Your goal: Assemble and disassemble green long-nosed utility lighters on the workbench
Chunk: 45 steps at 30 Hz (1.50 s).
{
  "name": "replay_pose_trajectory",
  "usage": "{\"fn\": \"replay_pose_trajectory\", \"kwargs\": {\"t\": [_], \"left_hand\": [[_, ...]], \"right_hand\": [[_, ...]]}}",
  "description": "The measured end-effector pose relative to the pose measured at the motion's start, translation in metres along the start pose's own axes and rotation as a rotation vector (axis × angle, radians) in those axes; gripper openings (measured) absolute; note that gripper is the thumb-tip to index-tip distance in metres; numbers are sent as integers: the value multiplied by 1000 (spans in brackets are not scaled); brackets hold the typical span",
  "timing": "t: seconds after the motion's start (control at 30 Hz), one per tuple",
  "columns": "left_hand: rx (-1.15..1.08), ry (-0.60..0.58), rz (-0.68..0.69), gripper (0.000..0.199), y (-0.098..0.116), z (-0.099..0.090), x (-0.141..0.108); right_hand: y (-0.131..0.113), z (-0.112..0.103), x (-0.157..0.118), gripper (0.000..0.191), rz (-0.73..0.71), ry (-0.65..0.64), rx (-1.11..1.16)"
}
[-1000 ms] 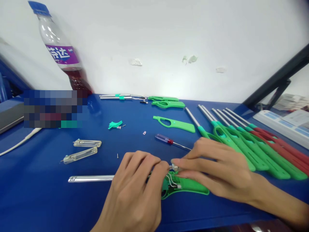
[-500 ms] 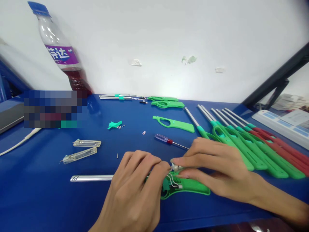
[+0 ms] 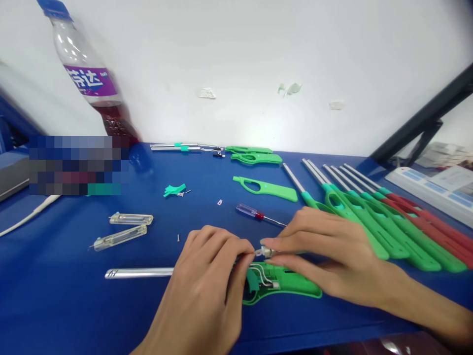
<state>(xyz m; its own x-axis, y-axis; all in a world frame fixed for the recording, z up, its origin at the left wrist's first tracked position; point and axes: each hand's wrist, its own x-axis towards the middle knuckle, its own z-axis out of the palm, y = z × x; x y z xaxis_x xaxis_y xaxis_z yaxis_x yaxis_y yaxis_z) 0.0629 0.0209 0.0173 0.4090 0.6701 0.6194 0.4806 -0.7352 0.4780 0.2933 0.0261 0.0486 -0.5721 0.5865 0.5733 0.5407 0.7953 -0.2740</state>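
A green lighter shell half (image 3: 295, 283) lies open on the blue table, with white wires and a dark part inside. Its silver tube (image 3: 140, 272) points left, partly hidden by my left hand (image 3: 207, 281). The thumb and forefinger of that hand pinch a tiny pale clip just above the shell. Facing it, my right hand (image 3: 325, 251) holds a small clear-and-white valve piece (image 3: 266, 251) between thumb and fingers. The clip and the valve piece meet or nearly meet; contact is too small to tell.
A screwdriver (image 3: 249, 212) lies behind my hands. Green lighters (image 3: 384, 227) and red ones (image 3: 428, 222) stand in a row at right. Clear fuel tanks (image 3: 121, 236), a screw (image 3: 178, 237), green tape (image 3: 174, 190), a green shell (image 3: 271, 190) and a bottle (image 3: 88, 79) are around.
The fingertips of my left hand have drawn slightly left, and the pale clip between the hands now shows. The valve piece has shifted a little left and more of the wires is visible.
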Motion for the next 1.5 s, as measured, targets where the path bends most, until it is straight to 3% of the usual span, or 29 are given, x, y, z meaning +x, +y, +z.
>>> {"fn": "replay_pose_trajectory", "kwargs": {"t": [0.43,0.73,1.0,1.23,1.5], "left_hand": [[78,3,88,17,1,-2,1],[69,5,49,17,-2,-4,1],[400,-227,81,39,0,-25,-11],[321,-333,80,16,-3,-24,-11],[315,-390,5,30,5,-24,-10]], "right_hand": [[-3,0,-2,16,3,13,51],[1,-3,2,16,72,-44,55],[6,-10,-1,14,68,-215,12],[6,-12,-11,15,37,-322,-1],[8,-11,-11,15,-57,-341,-43]]}}
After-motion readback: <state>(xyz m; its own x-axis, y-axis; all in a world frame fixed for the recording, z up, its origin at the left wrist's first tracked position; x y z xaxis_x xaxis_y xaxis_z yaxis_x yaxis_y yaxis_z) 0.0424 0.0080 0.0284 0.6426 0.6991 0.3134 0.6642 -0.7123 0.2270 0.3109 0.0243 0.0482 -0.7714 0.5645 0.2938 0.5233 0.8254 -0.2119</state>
